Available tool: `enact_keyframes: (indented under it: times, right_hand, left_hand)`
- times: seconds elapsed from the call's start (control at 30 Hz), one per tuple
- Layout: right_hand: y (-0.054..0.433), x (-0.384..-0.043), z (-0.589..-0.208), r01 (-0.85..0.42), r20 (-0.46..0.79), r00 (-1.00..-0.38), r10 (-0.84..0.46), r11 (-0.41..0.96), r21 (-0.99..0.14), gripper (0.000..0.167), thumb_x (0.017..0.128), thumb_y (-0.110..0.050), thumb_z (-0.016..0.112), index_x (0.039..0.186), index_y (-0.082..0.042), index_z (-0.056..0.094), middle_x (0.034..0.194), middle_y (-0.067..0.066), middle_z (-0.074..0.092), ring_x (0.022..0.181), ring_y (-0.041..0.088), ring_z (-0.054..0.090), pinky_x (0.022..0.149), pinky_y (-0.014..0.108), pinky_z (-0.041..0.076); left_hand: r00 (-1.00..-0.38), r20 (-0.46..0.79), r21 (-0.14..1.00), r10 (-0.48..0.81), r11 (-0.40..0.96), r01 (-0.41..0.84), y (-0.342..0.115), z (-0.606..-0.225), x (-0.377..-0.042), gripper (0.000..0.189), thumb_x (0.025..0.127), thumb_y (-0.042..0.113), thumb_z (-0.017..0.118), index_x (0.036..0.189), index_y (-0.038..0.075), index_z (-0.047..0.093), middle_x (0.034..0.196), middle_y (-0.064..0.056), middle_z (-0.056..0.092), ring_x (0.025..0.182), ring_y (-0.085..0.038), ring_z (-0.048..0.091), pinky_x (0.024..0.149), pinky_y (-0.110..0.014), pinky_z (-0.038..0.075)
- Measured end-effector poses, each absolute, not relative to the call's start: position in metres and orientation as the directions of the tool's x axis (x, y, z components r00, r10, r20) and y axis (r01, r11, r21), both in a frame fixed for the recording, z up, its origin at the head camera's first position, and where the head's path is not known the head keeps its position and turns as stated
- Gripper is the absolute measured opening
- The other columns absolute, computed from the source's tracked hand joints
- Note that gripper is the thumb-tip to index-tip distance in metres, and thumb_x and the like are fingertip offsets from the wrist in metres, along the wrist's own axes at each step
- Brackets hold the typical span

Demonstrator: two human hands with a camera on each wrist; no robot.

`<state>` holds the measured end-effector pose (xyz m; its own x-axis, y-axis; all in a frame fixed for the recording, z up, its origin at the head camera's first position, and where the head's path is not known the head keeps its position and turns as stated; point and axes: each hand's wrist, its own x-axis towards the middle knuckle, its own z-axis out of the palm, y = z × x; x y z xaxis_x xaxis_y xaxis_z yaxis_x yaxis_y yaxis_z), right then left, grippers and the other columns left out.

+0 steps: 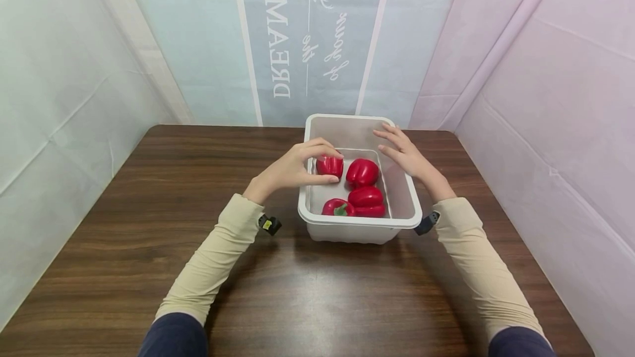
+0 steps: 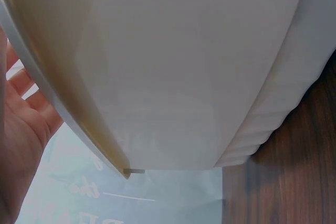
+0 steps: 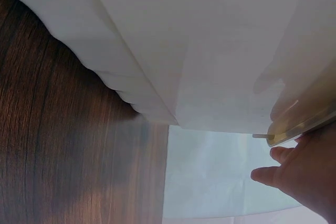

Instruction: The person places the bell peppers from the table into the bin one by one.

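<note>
A white plastic bin (image 1: 359, 223) holds several red bell peppers. My left hand (image 1: 297, 167) reaches over the bin's left rim, its fingers and thumb curved about the red bell pepper (image 1: 329, 166) at the back left. Another pepper (image 1: 362, 172) sits to its right, a third (image 1: 367, 201) lies in front of that, and a pepper with a green stem (image 1: 339, 207) is at the front left. Over the right rim, my right hand (image 1: 409, 156) has its fingers spread and holds nothing. Both wrist views show mostly the bin's outer walls (image 2: 173, 77), so the peppers are hidden there.
The bin stands near the back edge of a dark wooden table (image 1: 149, 225). Behind it hangs a blue-grey cloth with lettering (image 1: 307, 43). Pale sheets rise along the left and right sides of the table.
</note>
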<state>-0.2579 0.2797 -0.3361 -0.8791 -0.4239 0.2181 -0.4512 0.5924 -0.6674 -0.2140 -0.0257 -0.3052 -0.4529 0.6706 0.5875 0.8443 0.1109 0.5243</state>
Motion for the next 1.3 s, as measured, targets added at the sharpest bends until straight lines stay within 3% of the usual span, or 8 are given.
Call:
enact_keyframes:
  times: [0.17,0.37,0.53,0.63,0.9,1.3]
  right_hand:
    - [0.279,-0.256,-0.334,-0.434,0.208,-0.888,-0.409,0.604,-0.668,0.048,0.095,-0.026,0.049,0.138,-0.005,0.043,0.151,0.019,0.020,0.142,0.033,-0.002,0.110,0.060,0.003]
    - [0.278,-0.255,-0.332,-0.428,0.204,-0.892,-0.403,0.611,-0.666,0.049,0.097,-0.034,0.043,0.137,-0.007,0.044,0.151,0.019,0.021,0.143,0.031,0.000,0.111,0.058,0.002]
    - [0.279,-0.257,-0.332,-0.449,0.223,-0.884,-0.411,0.616,-0.647,0.050,0.099,-0.037,0.037,0.138,-0.007,0.043,0.149,0.019,0.025,0.142,0.033,0.001,0.111,0.057,0.002]
    - [0.280,-0.258,-0.333,-0.458,0.236,-0.881,-0.410,0.618,-0.639,0.051,0.099,-0.037,0.034,0.139,-0.007,0.041,0.148,0.019,0.026,0.142,0.034,0.000,0.111,0.057,0.001]
    - [0.280,-0.257,-0.330,-0.457,0.232,-0.883,-0.408,0.633,-0.625,0.052,0.099,-0.039,0.032,0.140,-0.008,0.040,0.149,0.019,0.026,0.142,0.034,-0.001,0.111,0.057,0.001]
    - [0.279,-0.257,-0.324,-0.468,0.259,-0.881,-0.397,0.646,-0.603,0.050,0.099,-0.037,0.036,0.140,-0.009,0.040,0.149,0.018,0.028,0.142,0.034,0.002,0.111,0.057,0.002]
  left_hand:
    - [-0.443,0.593,0.513,0.673,0.109,0.851,-0.027,-0.322,-0.229,0.043,0.073,0.025,0.079,0.112,0.014,0.065,0.108,0.000,0.061,0.100,-0.014,0.056,0.086,-0.030,0.048]
    - [-0.458,0.581,0.531,0.673,0.114,0.840,-0.028,-0.325,-0.232,0.042,0.074,0.022,0.078,0.114,0.017,0.065,0.110,0.004,0.061,0.101,-0.021,0.058,0.086,-0.038,0.048]
    - [-0.503,0.540,0.552,0.675,0.167,0.817,-0.029,-0.324,-0.232,0.041,0.076,0.024,0.077,0.114,0.018,0.065,0.111,0.005,0.060,0.102,-0.012,0.056,0.086,-0.031,0.048]
    - [-0.524,0.514,0.563,0.679,0.193,0.803,-0.029,-0.321,-0.229,0.040,0.076,0.020,0.076,0.114,0.014,0.064,0.111,0.001,0.061,0.102,-0.009,0.054,0.087,-0.026,0.047]
    - [-0.529,0.493,0.579,0.691,0.193,0.792,-0.030,-0.303,-0.215,0.039,0.077,0.010,0.074,0.113,0.002,0.063,0.110,-0.010,0.061,0.103,-0.017,0.056,0.088,-0.029,0.047]
    - [-0.517,0.489,0.548,0.703,0.213,0.809,-0.033,-0.324,-0.239,0.043,0.081,0.030,0.071,0.121,0.017,0.061,0.114,0.005,0.059,0.107,-0.006,0.052,0.092,-0.027,0.045]
